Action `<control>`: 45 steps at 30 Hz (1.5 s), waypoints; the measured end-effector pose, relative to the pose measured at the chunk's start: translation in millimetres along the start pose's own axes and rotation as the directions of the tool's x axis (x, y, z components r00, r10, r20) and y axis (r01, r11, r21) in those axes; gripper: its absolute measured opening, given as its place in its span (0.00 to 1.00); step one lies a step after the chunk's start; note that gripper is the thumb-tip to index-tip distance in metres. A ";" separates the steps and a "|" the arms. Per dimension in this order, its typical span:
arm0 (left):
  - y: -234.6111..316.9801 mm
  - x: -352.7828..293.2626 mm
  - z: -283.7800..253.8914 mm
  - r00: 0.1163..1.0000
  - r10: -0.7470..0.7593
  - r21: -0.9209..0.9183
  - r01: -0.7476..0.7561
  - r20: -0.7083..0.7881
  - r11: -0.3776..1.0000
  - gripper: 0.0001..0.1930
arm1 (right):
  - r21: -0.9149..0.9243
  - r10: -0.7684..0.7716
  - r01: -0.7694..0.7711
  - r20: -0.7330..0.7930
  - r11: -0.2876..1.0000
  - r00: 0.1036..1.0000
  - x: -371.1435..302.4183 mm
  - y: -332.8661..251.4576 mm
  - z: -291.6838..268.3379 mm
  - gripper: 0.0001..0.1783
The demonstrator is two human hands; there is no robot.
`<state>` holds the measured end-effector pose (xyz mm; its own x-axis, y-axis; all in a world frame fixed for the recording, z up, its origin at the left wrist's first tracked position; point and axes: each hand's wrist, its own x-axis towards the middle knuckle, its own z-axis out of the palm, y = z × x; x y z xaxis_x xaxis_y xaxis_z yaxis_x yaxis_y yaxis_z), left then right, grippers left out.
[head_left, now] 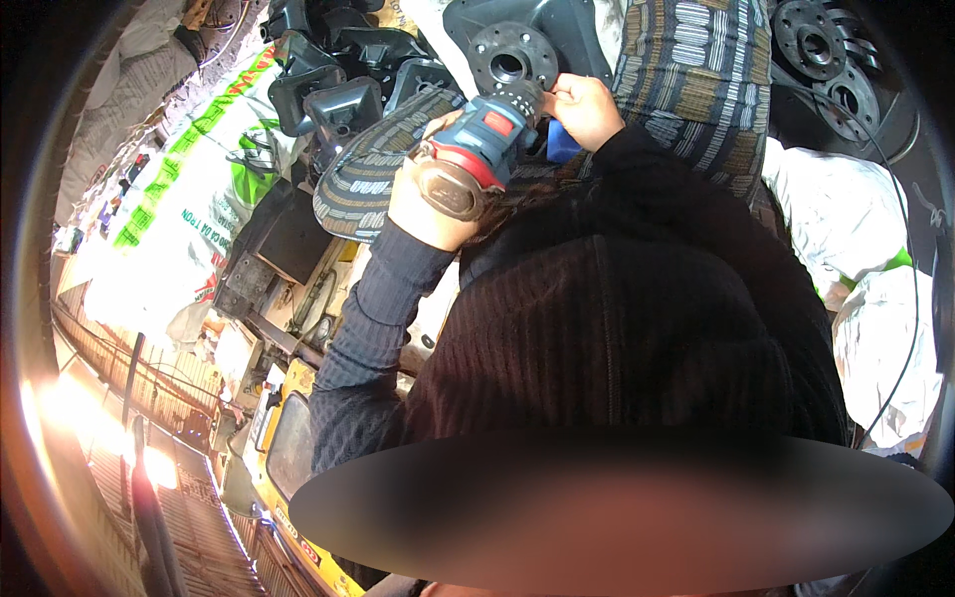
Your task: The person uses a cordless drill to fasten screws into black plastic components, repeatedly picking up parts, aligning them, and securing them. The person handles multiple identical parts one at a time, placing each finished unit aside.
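My left hand (430, 214) is closed around a blue and red cordless drill (481, 139), its chuck pointing away from me. The drill's front end is close to a round dark flange (537, 62) with a centre hole and several smaller holes around it. Behind the flange lies a black moulded part (574, 28), near my knees. Beside the chuck, my right hand (591, 114) has thumb and fingers pinched together at the flange's near edge; what they hold is hidden. Below that hand sits a blue piece (563, 143) I cannot make out.
Black moulded parts (343, 104) are heaped at the far left, beside a white and green sack (189, 204). More round flanges (814, 45) lie far right, above white bags (836, 199). A dark cable (913, 269) hangs along the right; a yellow machine (298, 383) stands lower left.
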<state>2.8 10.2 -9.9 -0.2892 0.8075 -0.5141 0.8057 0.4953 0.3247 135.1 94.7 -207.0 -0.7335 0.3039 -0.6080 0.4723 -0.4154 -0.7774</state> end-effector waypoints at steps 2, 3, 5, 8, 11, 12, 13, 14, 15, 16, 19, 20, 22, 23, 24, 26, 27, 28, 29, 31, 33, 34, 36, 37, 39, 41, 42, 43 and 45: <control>-0.9 -4.6 4.8 0.993 -0.103 -0.169 0.110 0.050 0.979 0.29 | 0.009 0.003 -0.003 -0.003 1.000 1.000 1.1 2.9 -0.1 0.18; -1.6 -7.3 6.4 0.986 -0.152 -0.243 0.163 0.066 0.956 0.28 | -0.054 -0.047 0.045 -0.036 0.998 0.998 1.4 4.1 0.9 0.18; -3.1 -8.7 10.8 0.989 -0.146 -0.161 0.139 -0.028 0.977 0.35 | -0.200 -0.211 0.187 -0.105 0.962 0.972 6.4 5.2 1.3 0.18; -1.5 -14.8 15.4 0.968 -0.251 -0.135 0.248 -0.007 0.959 0.29 | -0.204 -0.134 0.121 -0.050 0.971 0.990 10.7 3.7 -0.5 0.15; 7.5 -43.0 17.4 0.963 -0.269 -0.083 0.266 -0.030 0.960 0.22 | -0.096 -0.047 0.042 -0.050 0.995 0.998 6.2 -4.3 -0.9 0.22; 10.5 -60.4 17.0 0.948 -0.316 -0.134 0.307 -0.046 0.942 0.23 | -0.068 0.012 -0.015 -0.047 0.998 0.999 3.8 -8.6 -2.1 0.23; 10.9 -75.8 17.2 0.915 -0.403 -0.207 0.394 -0.002 0.895 0.25 | -0.014 0.008 -0.009 -0.055 1.000 0.998 1.4 -13.7 -2.6 0.22; 10.6 -92.4 18.4 0.934 -0.354 -0.310 0.323 -0.047 0.894 0.26 | 0.076 -0.011 0.015 -0.051 0.997 0.999 -0.3 -20.1 -4.9 0.21; 7.9 -110.7 20.3 0.946 -0.307 -0.441 0.231 -0.108 0.867 0.28 | 0.158 0.017 -0.010 -0.040 0.987 0.999 -2.7 -26.0 -5.0 0.21; 7.5 -123.7 28.5 0.928 -0.369 -0.489 0.304 -0.041 0.818 0.31 | 0.128 -0.005 0.010 -0.044 0.992 0.999 0.1 -34.4 -5.5 0.20; 3.8 -159.7 59.7 0.901 -0.434 -0.614 0.346 0.006 0.710 0.41 | -0.044 -0.204 0.201 -0.062 0.979 0.977 26.7 -68.7 -9.7 0.17; 3.7 -168.8 73.1 0.895 -0.445 -0.554 0.387 0.033 0.737 0.42 | -0.081 -0.334 0.328 -0.079 0.941 0.939 40.9 -82.0 -11.5 0.16; 3.5 -180.0 99.9 0.913 -0.405 -0.546 0.363 0.047 0.755 0.43 | -0.028 -0.513 0.513 0.010 0.858 0.858 76.4 -114.2 -26.2 0.14; 2.4 -185.9 108.2 0.903 -0.423 -0.568 0.390 0.081 0.725 0.42 | -0.018 -0.476 0.478 0.051 0.878 0.878 96.3 -131.7 -37.0 0.14; -4.8 -189.0 111.6 0.922 -0.384 -0.608 0.331 0.046 0.722 0.44 | -0.188 -0.681 0.706 0.188 0.683 0.708 116.4 -152.1 -57.4 0.15; -26.8 -201.5 101.7 0.929 -0.276 -0.717 0.367 0.247 0.593 0.44 | -0.228 -0.335 0.345 0.082 0.911 0.939 163.8 -189.8 -76.7 0.13; -42.6 -205.7 91.0 0.897 -0.215 -0.719 0.439 0.386 0.539 0.45 | -0.145 -0.300 0.307 0.069 0.941 0.951 186.0 -206.1 -82.4 0.13; -57.3 -206.0 80.3 0.944 -0.156 -0.723 0.324 0.291 0.611 0.41 | -0.063 -0.282 0.285 0.054 0.956 0.958 204.1 -221.5 -92.2 0.14; -77.1 -208.3 64.5 0.862 -0.202 -0.668 0.492 0.466 0.559 0.37 | -0.259 -0.387 0.388 0.059 0.885 0.920 215.4 -227.4 -100.5 0.11; -110.8 -191.0 49.5 0.884 -0.335 -0.819 0.441 0.326 0.368 0.32 | -0.330 -0.298 0.288 0.020 0.899 0.954 240.4 -233.7 -104.0 0.16; -153.2 -142.3 51.8 0.918 -0.381 -0.825 0.133 -0.106 0.550 0.25 | -0.605 -0.422 0.361 0.045 0.710 0.905 256.9 -227.7 -103.8 0.19; -177.2 -112.8 55.1 0.902 -0.396 -0.832 0.081 -0.173 0.549 0.22 | -0.610 -0.462 0.425 0.108 0.668 0.881 264.2 -221.6 -102.2 0.18; -225.3 -41.6 73.2 0.903 -0.414 -0.843 0.131 -0.116 0.522 0.20 | -0.734 -0.491 0.418 0.132 0.536 0.861 275.9 -206.9 -98.7 0.19; -248.3 -3.2 83.6 0.908 -0.385 -0.755 0.132 -0.169 0.642 0.18 | -0.761 -0.574 0.479 0.173 0.438 0.800 282.9 -201.1 -95.1 0.20; -291.7 61.6 100.3 0.914 -0.353 -0.411 0.249 -0.201 0.877 0.18 | -0.811 -0.404 0.370 0.183 0.453 0.896 295.4 -191.4 -95.3 0.23; -324.4 123.3 115.4 0.894 -0.410 -0.225 0.369 -0.178 0.902 0.23 | -0.837 -0.438 0.415 0.242 0.356 0.866 310.3 -179.0 -92.5 0.23; -335.1 151.5 122.4 0.859 -0.490 -0.203 0.458 -0.147 0.865 0.21 | -0.834 -0.381 0.427 0.290 0.349 0.878 318.2 -175.4 -94.0 0.23; -344.7 175.5 128.0 0.832 -0.550 -0.232 0.524 -0.067 0.820 0.23 | -0.855 -0.360 0.392 0.267 0.339 0.894 325.1 -168.6 -95.2 0.23; -353.4 209.6 143.8 0.784 -0.615 -0.152 0.600 -0.084 0.786 0.26 | -0.865 -0.365 0.420 0.310 0.274 0.878 341.3 -155.1 -95.1 0.23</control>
<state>-268.2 -41.7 -346.6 -0.7656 0.3554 -0.5362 0.3809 0.9222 0.0674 -142.0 344.4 -309.3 -0.9678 0.1525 -0.2000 0.2446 0.7556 -0.6076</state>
